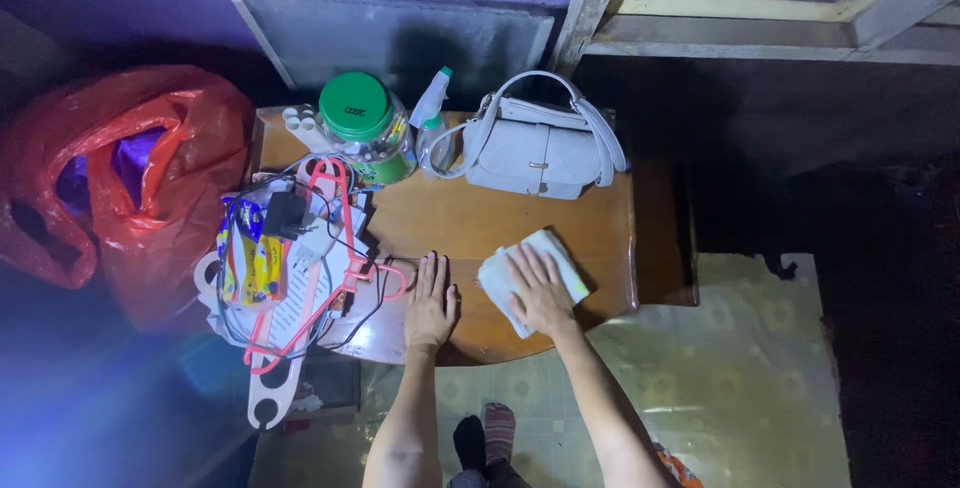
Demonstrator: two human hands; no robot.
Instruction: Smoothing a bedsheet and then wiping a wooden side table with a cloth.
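Observation:
My right hand (540, 293) lies flat on a folded white cloth (560, 260) near the front edge of a small wooden table (450, 218). My left hand (430, 303) rests palm down on the bare wood just left of the cloth, fingers apart, holding nothing. A pink clothes hanger (335, 278) lies beside the left hand, its hook close to the fingers.
At the back of the table stand a white handbag (535, 153), a spray bottle (432, 108) and a clear jar with a green lid (358, 118). Cables, a black plug (285, 213) and yellow packets (250, 263) crowd the left side. A red plastic bag (130, 168) sits further left.

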